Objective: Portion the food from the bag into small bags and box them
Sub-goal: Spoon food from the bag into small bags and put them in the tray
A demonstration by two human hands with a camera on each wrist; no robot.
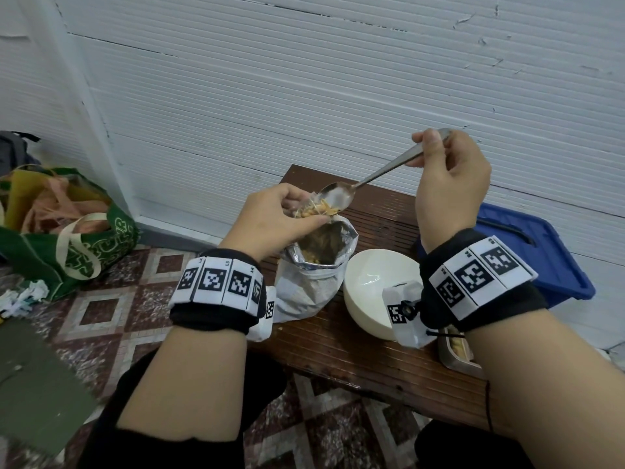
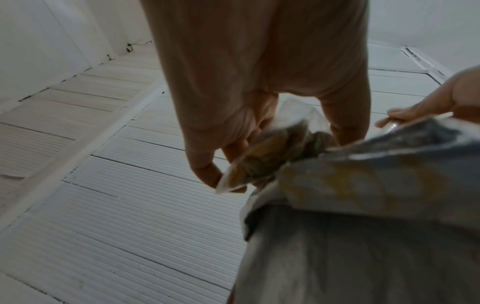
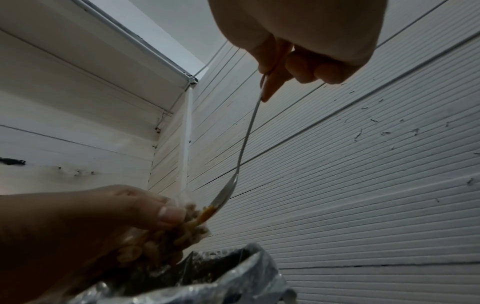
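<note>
Because the left hand (image 1: 270,221) pinches the small clear bag (image 1: 313,209) directly over the open foil bag (image 1: 313,275), spills fall back in as the right hand (image 1: 449,184), gripping the spoon (image 1: 338,198), tips snack mix inside.

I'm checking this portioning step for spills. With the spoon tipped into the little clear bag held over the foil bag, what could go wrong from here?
1. The left hand only pinches the small clear bag at one side, so its mouth may sag and food could miss it.
2. The spoon tip could push the thin plastic from that pinch.
3. Spills over the open foil bag are probably caught; anything drifting sideways would land on the wooden table.
</note>
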